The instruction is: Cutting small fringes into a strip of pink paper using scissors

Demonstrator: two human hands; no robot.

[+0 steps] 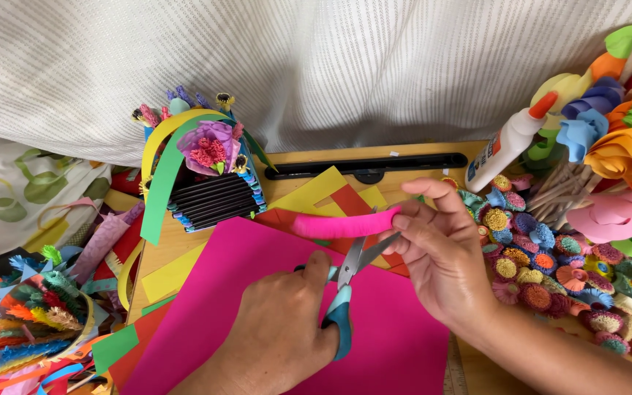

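Observation:
My left hand [276, 333] grips teal-handled scissors [345, 296], whose blades are open and point up towards a pink fringed paper strip [334, 224]. My right hand [440, 256] pinches the right end of that strip between thumb and fingers and holds it level above the blades. Both hands hover over a large bright pink paper sheet [250, 285], which lies on a wooden board [161, 249].
Yellow and red sheets [314, 194] lie behind the pink one. A paper basket with a purple flower [210, 172] stands at back left, beside a black bar [367, 165]. At right are a glue bottle [510, 143], several small quilled flowers [550, 271] and big paper flowers [623, 157]. Fringed scraps [27, 322] pile at left.

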